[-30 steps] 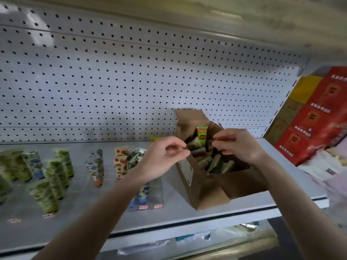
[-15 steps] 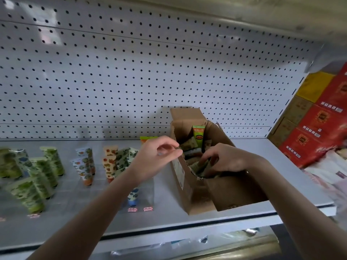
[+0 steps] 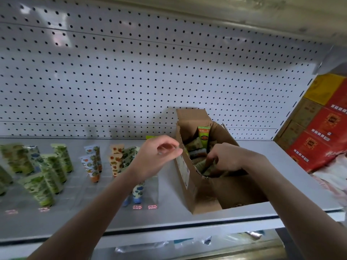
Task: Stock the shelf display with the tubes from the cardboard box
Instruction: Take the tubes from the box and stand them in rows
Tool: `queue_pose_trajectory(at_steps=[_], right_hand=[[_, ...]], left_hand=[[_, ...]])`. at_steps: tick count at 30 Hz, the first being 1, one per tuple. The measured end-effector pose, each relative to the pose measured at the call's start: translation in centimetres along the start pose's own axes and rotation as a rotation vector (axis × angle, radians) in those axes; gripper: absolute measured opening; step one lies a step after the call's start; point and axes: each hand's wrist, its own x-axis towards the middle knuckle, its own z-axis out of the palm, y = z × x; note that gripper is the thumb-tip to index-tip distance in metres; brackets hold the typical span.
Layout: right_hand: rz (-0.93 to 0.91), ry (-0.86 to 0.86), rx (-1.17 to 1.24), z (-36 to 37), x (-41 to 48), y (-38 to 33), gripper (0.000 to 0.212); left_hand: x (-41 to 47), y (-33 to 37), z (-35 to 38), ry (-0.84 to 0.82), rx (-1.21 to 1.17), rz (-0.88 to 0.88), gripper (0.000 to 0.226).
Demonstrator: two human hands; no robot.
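An open cardboard box (image 3: 199, 194) stands on the grey shelf (image 3: 169, 214), right of centre, with several tubes (image 3: 195, 147) piled inside and one green tube (image 3: 203, 136) upright at its back. My right hand (image 3: 227, 159) reaches down into the box among the tubes; its fingertips are hidden, so a grip cannot be made out. My left hand (image 3: 155, 156) hovers beside the box's left wall, fingers curled loosely with nothing in them. Rows of patterned tubes (image 3: 48, 171) stand upright on the shelf's left half, and a blue-flowered tube (image 3: 138, 192) shows under my left wrist.
A white pegboard (image 3: 150, 72) backs the shelf. Red and yellow cartons (image 3: 323, 126) are stacked at the right end, with pale plastic packs (image 3: 334, 177) in front of them. Price tags (image 3: 144, 206) sit near the shelf's front edge.
My right hand dropped from above the box down into it among the tubes. My left hand stayed beside the box's left wall. The view shifted slightly right.
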Motion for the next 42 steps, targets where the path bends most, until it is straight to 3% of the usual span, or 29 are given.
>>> queue_pose_trajectory(at_steps=[3, 8, 13, 18, 24, 29, 34, 38, 42], right_hand=[[-0.028, 0.156, 0.056, -0.1, 0.2, 0.3, 0.011], [-0.006, 0.452, 0.196, -0.6, 0.2, 1.3, 0.018], [0.023, 0.776, 0.758, -1.9, -1.0, 0.9, 0.017], [-0.057, 0.957, 0.984, -4.1, -2.7, -1.7, 0.012], [-0.173, 0.914, 1.08, -4.9, -3.1, -5.9, 0.012], [-0.243, 0.801, 1.102, -3.9, -1.7, -10.0, 0.011], [-0.29, 0.727, 1.094, -3.1, 0.0, -13.7, 0.012], [-0.325, 0.641, 1.11, -2.6, 1.0, -17.2, 0.006], [-0.36, 0.588, 1.08, -2.0, 1.9, -20.5, 0.018]], left_hand=[[-0.3, 0.1, -0.2, 0.0, -0.001, 0.008, 0.014], [-0.6, 0.4, -0.4, -0.003, -0.003, 0.035, 0.014], [-1.1, 0.6, -0.9, -0.006, -0.004, 0.044, 0.015], [-1.1, 1.1, -1.2, -0.031, 0.008, 0.066, 0.021], [-1.2, 2.0, -2.5, -0.021, -0.069, 0.074, 0.041], [-2.0, 2.0, -4.5, 0.004, -0.141, 0.095, 0.012], [-3.6, 0.4, -7.7, 0.019, -0.043, 0.102, 0.01], [-4.9, -1.0, -10.6, 0.063, 0.003, 0.07, 0.019], [-6.6, -2.1, -13.4, 0.102, 0.022, 0.071, 0.032]])
